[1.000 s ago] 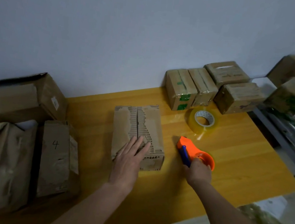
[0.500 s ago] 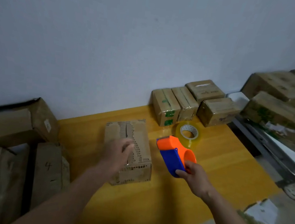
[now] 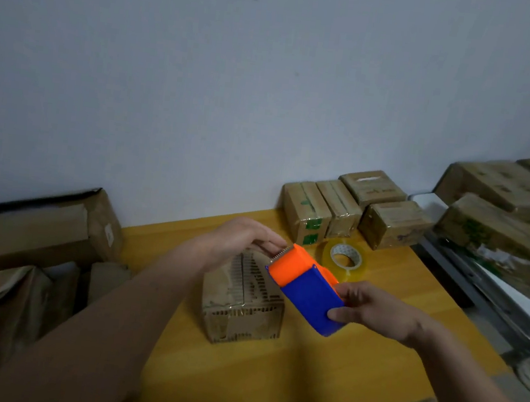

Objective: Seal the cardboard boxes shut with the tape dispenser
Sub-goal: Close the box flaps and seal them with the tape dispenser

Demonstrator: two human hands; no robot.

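A worn cardboard box [image 3: 242, 300] with torn, ribbed flaps lies on the yellow table [image 3: 269, 383]. Above it I hold an orange and blue tape dispenser [image 3: 306, 288]. My right hand [image 3: 373, 312] grips its blue end, thumb on top. My left hand [image 3: 243, 238] reaches over the box to the dispenser's toothed orange end, fingertips bunched at the blade as if pinching the tape end; the tape itself is too faint to see.
A clear tape roll [image 3: 344, 259] lies flat behind the dispenser. Several taped small boxes [image 3: 349, 207] stand against the wall. Larger cartons [image 3: 28, 233] crowd the left side. More boxes [image 3: 498, 227] sit on a metal rack at right.
My right hand lifted the dispenser off the table and turned it over the box. My left hand left the box top and rose to the dispenser's blade end.
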